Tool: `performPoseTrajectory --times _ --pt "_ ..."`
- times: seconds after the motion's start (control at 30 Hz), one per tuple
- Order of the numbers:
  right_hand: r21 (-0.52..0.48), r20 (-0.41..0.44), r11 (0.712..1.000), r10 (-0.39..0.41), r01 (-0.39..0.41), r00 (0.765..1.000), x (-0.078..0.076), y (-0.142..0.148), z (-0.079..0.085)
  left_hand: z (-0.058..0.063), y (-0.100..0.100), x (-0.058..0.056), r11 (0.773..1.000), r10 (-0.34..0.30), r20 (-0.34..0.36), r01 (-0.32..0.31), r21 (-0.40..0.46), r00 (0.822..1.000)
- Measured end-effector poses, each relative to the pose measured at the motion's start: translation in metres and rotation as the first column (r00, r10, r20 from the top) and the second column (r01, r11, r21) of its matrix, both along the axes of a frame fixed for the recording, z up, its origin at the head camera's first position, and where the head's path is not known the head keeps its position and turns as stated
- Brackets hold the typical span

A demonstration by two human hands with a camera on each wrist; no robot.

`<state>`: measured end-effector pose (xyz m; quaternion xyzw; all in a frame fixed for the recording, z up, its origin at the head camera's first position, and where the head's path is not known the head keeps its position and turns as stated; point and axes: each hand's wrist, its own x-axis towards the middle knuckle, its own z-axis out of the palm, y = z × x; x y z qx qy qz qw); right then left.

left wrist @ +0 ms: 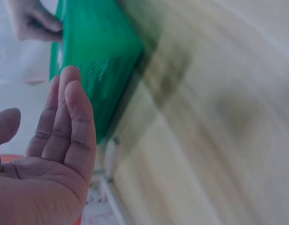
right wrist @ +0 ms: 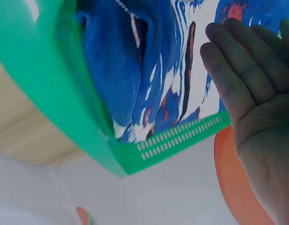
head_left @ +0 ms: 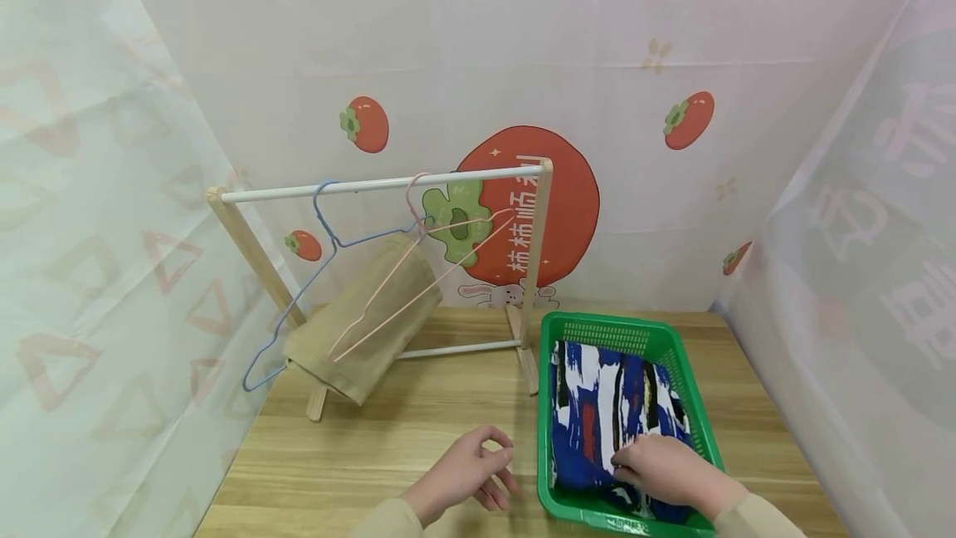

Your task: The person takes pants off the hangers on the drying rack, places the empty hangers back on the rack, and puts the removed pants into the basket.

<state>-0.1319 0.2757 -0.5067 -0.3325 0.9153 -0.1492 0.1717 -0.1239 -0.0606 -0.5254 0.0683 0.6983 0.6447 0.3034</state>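
Observation:
A folded blue, white, black and red patterned cloth (head_left: pixel 586 413) lies in a green plastic basket (head_left: pixel 548 405). My right hand (head_left: pixel 660 465) is over the near right part of this cloth, fingers pointing at it; in the right wrist view its fingers (right wrist: pixel 249 70) look nearly straight, with no cloth gripped between them. Left of the basket, my left hand (head_left: pixel 472 471) hovers above the table with loosely bent fingers. The left wrist view shows its bare palm (left wrist: pixel 46 180), holding nothing. Whether the right fingertips touch the cloth I cannot tell.
A wooden rack with a white top rail (head_left: pixel 381 183) stands at the left back. From it hang a blue hanger (head_left: pixel 299 297) and a pink hanger (head_left: pixel 418 272). A tan folded cloth (head_left: pixel 373 314) is behind them. Printed sheets (head_left: pixel 448 40) enclose the wooden table (head_left: pixel 329 471).

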Motion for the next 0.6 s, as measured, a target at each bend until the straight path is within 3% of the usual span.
performPoseTrajectory --times 0.3,0.6 --pt "-0.027 -0.063 0.998 -0.054 0.053 0.997 -0.005 0.019 0.014 0.038 -0.033 -0.013 0.999 0.029 -0.144 -0.033 -0.028 0.989" --pt "-0.033 -0.154 0.983 -0.185 0.182 0.970 -0.005 0.042 0.021 0.072 -0.052 -0.019 0.991 0.102 -0.294 -0.122 -0.050 0.950"
